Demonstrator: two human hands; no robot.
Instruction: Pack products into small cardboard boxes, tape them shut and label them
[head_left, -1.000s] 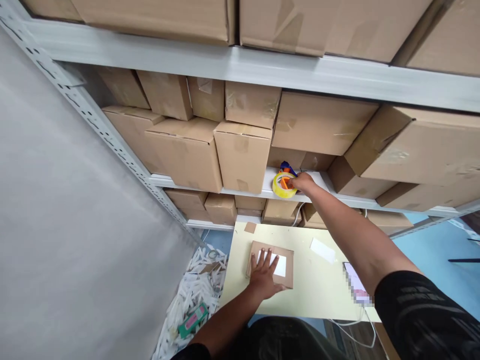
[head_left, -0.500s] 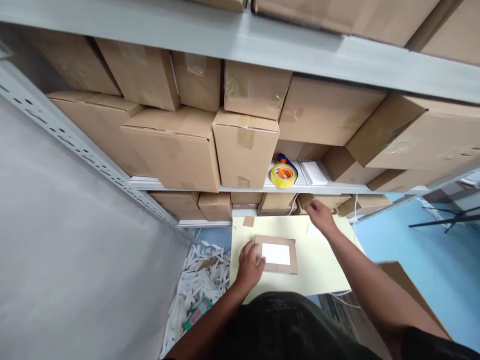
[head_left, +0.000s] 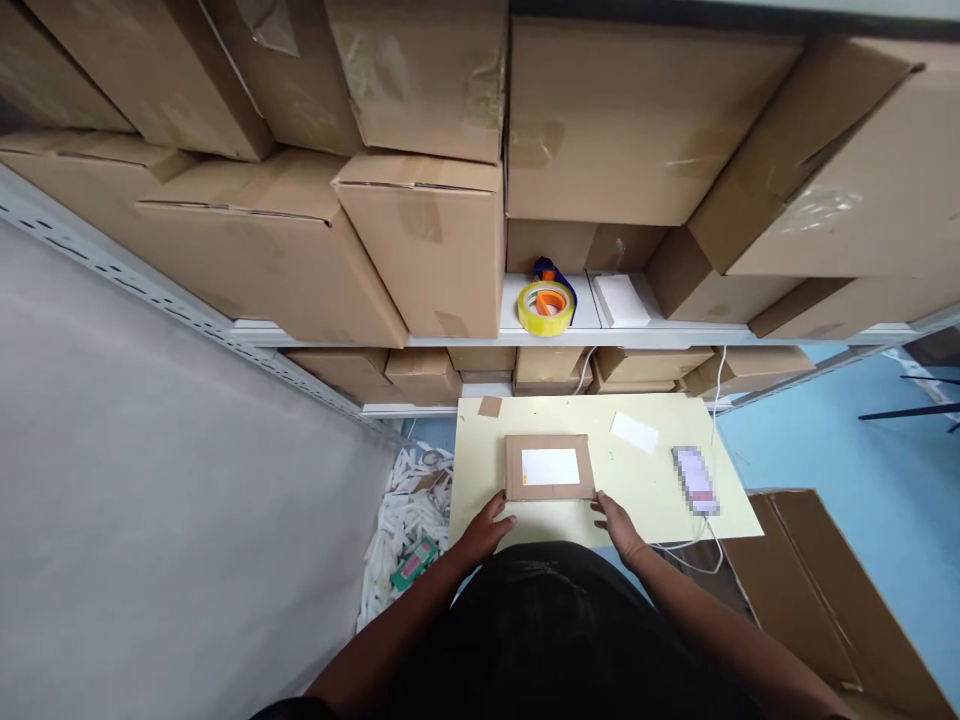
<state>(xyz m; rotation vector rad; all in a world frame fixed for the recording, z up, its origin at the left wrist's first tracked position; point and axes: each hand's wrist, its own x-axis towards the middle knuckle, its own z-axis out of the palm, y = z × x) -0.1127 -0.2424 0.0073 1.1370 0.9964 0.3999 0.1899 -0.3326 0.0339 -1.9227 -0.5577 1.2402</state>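
A small flat cardboard parcel with a white label lies on a pale yellow table. My left hand rests at the parcel's near left corner, fingers spread, touching its edge. At the near right corner is my right hand, fingers extended toward the parcel. Neither hand holds anything. A yellow tape roll on an orange and blue dispenser sits on the grey shelf above the table.
Cardboard boxes fill the shelves. A white slip, a brown scrap and a phone with a cable lie on the table. White paper strips litter the floor at left. A flattened box lies at right.
My right hand left the tape dispenser on the shelf and came down to the parcel's near right corner. My left hand slid off the parcel's top to its near left corner.
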